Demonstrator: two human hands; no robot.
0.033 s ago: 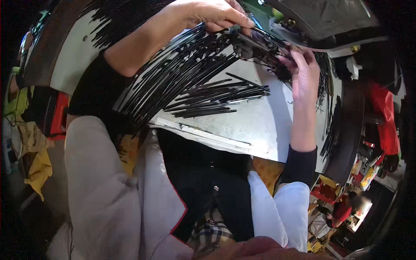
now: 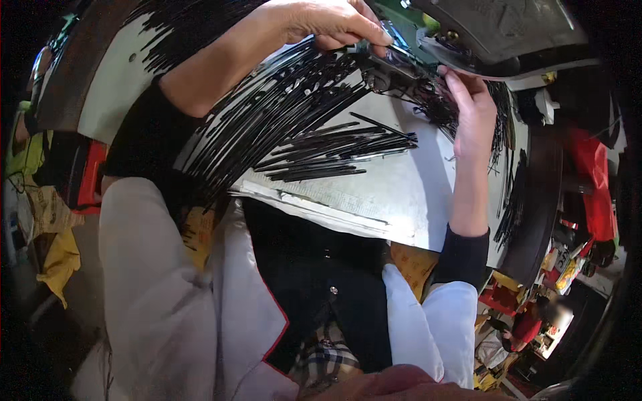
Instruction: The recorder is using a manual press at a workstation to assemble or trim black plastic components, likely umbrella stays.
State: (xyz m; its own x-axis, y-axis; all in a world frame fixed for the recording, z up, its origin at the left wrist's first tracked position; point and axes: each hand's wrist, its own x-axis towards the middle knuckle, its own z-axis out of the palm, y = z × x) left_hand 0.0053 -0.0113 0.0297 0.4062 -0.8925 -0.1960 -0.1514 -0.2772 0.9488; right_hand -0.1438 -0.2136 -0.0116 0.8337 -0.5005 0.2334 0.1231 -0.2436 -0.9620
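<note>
At the top of the view my left hand [image 2: 331, 25] is closed, with thumb and fingertips pinched over a thin black strip beside a small dark metal fixture [image 2: 394, 70]. What else lies under those fingertips is hidden. On the fixture's other side my right hand [image 2: 476, 110] has thumb and forefinger brought together near the strip's far end. Whatever sits between them is too small to make out. Below both hands, a loose bundle of slim black strips [image 2: 338, 150] lies on the pale tabletop [image 2: 394, 194]. A thicker pile of such strips [image 2: 267, 110] spreads under my left forearm.
A dark grey machine housing [image 2: 508, 30] overhangs the upper right, close to my right hand. More black strips [image 2: 180, 33] cover the far left. Paper sheets [image 2: 314, 207] line the table's near edge. A red bag [image 2: 592, 180] hangs at right; a person in red [image 2: 528, 327] is beyond.
My right hand has shifted slightly to the right, and its fingers look more drawn together. The left hand stays almost where it was.
</note>
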